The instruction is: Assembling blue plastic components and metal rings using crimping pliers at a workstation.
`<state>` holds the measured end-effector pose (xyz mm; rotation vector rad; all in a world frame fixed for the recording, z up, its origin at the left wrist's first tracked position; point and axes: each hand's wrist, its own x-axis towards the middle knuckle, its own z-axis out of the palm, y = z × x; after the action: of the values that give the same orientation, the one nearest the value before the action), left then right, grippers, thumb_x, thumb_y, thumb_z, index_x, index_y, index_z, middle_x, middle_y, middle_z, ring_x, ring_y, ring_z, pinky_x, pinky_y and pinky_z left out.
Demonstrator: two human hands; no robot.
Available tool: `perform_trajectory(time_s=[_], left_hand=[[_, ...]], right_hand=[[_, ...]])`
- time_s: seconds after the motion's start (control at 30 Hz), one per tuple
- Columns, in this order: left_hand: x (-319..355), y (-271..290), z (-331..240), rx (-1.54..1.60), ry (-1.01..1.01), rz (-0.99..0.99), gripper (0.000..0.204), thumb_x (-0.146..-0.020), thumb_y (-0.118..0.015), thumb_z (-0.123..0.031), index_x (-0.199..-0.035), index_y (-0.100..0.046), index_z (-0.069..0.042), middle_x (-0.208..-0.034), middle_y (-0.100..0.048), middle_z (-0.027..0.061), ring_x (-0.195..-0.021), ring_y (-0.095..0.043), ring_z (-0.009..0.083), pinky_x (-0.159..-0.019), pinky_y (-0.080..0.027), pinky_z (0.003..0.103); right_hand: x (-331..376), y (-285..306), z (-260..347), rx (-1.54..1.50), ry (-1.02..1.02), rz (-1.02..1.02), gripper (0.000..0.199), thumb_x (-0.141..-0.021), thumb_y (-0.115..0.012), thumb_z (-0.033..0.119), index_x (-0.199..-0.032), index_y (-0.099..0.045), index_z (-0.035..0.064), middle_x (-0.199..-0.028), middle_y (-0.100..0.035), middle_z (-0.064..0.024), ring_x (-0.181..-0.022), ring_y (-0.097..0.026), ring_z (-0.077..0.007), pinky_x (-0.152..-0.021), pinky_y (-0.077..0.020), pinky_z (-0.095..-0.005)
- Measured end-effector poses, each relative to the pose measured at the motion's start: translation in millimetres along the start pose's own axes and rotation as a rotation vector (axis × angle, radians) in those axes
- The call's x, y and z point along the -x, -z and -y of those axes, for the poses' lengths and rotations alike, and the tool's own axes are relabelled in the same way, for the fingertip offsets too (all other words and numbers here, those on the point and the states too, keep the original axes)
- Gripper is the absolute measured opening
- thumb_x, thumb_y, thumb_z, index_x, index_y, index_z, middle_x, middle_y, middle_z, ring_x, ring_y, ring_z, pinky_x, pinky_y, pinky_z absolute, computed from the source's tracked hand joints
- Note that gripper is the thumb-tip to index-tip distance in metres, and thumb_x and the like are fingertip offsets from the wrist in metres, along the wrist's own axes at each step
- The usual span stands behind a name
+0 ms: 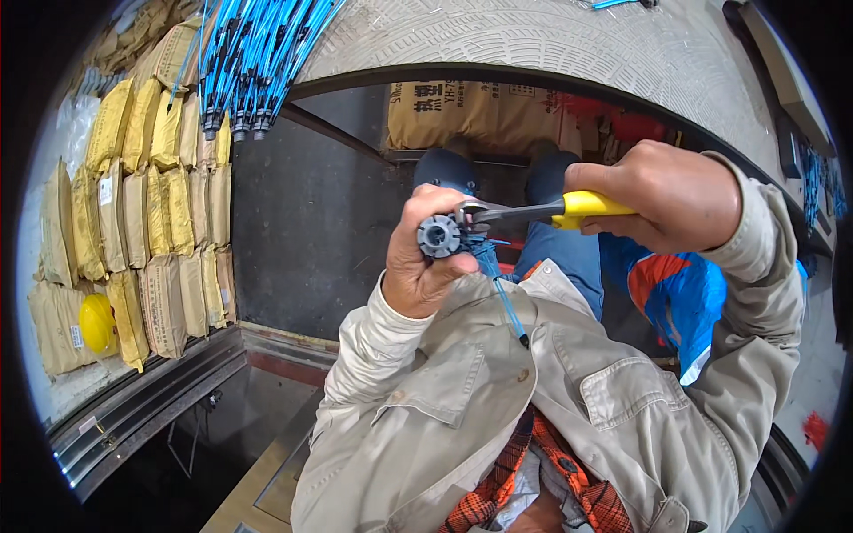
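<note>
At the far left, brown and yellow paper packages (pixel 160 200) are seen stacked in rows, with a yellow rounded object (pixel 98 323) placed against those lower down. Toward the upper left, a bundle of blue strips (pixel 258 62) with dark ends is laid over the edge of the patterned table (pixel 533 40). Near the centre, a grey slotted fitting (pixel 439 235) is gripped by the left hand (pixel 410 258), its fingers and thumb curled around the sides. Thin blue strands (pixel 505 302) are seen trailing down from behind the fitting, across the jacket (pixel 426 444). Just right of the fitting, the head of the yellow-handled pliers (pixel 558 211) is held beside its rim; whether contact is made cannot be told. The handle is enclosed by the right hand (pixel 659 195), closed in a fist. Below this hand, a blue and orange bag (pixel 689 298) is partly covered by the sleeve.
</note>
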<state>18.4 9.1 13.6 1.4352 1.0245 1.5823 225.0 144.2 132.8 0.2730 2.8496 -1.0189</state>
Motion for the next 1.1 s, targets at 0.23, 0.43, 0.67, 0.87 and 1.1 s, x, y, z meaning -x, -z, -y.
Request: perform_trajectory(time_s=[0.23, 0.43, 0.67, 0.87, 1.1], left_hand=[[-20, 42, 1, -0.060, -0.006, -0.339, 0.066, -0.084, -0.043, -0.061, -0.113, -0.047, -0.003, -0.083, -0.059, 0.0078, -0.076, -0.058, 0.0195, -0.075, -0.046, 0.031], [10, 136, 17, 0.658, -0.051, -0.530, 0.063, -0.080, -0.042, -0.064, -0.111, -0.049, -0.009, -0.090, -0.059, 0.0041, -0.089, -0.058, 0.0239, -0.081, -0.047, 0.040], [47, 141, 85, 1.057, 0.105, -0.401, 0.051, -0.073, -0.059, -0.055, -0.101, -0.055, -0.013, -0.098, -0.056, 0.0030, -0.101, -0.052, 0.0230, -0.090, -0.044, 0.042], [66, 97, 124, 1.540, 0.330, -0.334, 0.046, -0.069, -0.066, -0.045, -0.098, -0.054, -0.011, -0.097, -0.055, 0.0040, -0.095, -0.052, 0.0227, -0.093, -0.041, 0.040], [79, 73, 127, 1.393, 0.682, -0.424, 0.045, -0.082, -0.055, -0.050, -0.098, -0.056, -0.009, -0.098, -0.057, 0.0050, -0.088, -0.054, 0.0161, -0.085, -0.044, 0.031]], right_hand=[[-3, -8, -52, 0.288, -0.106, -0.405, 0.029, -0.077, -0.067, 0.016, -0.100, -0.052, 0.0102, -0.075, -0.063, -0.0084, -0.054, -0.060, -0.0234, -0.045, -0.0435, -0.0335], [38, 0, -213, 0.864, -0.724, -0.576, 0.056, -0.076, -0.059, 0.048, -0.122, -0.045, 0.0196, -0.105, -0.061, -0.0059, -0.072, -0.063, -0.0248, -0.064, -0.0517, -0.0336], [-18, -47, -120, 0.696, -0.021, -0.703, 0.084, -0.064, -0.075, 0.031, -0.136, -0.035, 0.0165, -0.134, -0.041, -0.0078, -0.116, -0.046, -0.0238, -0.098, -0.0390, -0.0367], [-100, -122, -51, -0.352, 0.410, -0.629, 0.070, -0.066, -0.072, 0.016, -0.128, -0.042, 0.0092, -0.130, -0.046, -0.0094, -0.116, -0.046, -0.0283, -0.098, -0.0363, -0.0375], [-95, -124, -8, -0.493, 0.515, -0.550, 0.020, -0.069, -0.070, 0.006, -0.088, -0.063, 0.0054, -0.087, -0.063, -0.0063, -0.080, -0.057, -0.0227, -0.082, -0.0445, -0.0365]])
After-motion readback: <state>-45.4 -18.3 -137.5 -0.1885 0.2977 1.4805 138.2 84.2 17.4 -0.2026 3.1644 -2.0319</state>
